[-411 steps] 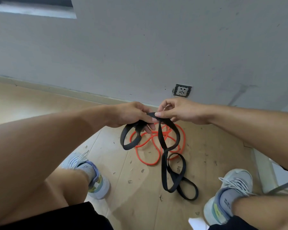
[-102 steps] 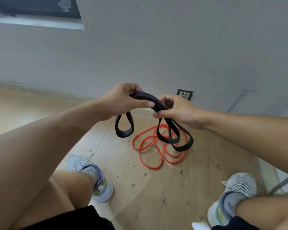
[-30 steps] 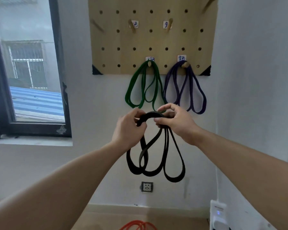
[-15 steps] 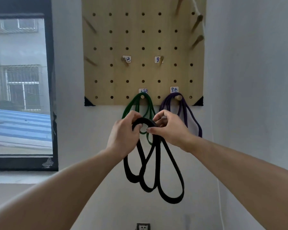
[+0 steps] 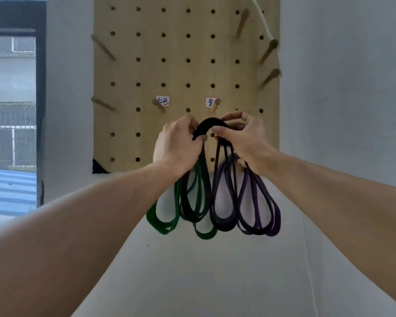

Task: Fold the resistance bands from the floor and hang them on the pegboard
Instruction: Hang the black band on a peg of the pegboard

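Observation:
A folded black resistance band [image 5: 206, 126] is held up in front of the wooden pegboard [image 5: 174, 72]. My left hand [image 5: 177, 145] grips its left side and my right hand [image 5: 242, 138] pinches its right side, so the top arches between them. Its loops hang down below my hands. The arch sits just under a bare labelled peg [image 5: 215, 105]. A second labelled bare peg [image 5: 158, 105] is to the left. A green band [image 5: 160, 223] and a purple band [image 5: 270, 216] hang from lower pegs, partly hidden behind my hands and the black loops.
More bare pegs stick out along the board's left edge [image 5: 102, 48] and right edge [image 5: 268, 51]. A window [image 5: 9, 124] is at the left. White wall surrounds the board, and a thin white cord [image 5: 262, 19] runs at the upper right.
My hands have raised the black band from below the board up to its lower rows, close under the right labelled peg. Earlier it was being folded above the floor near an orange band.

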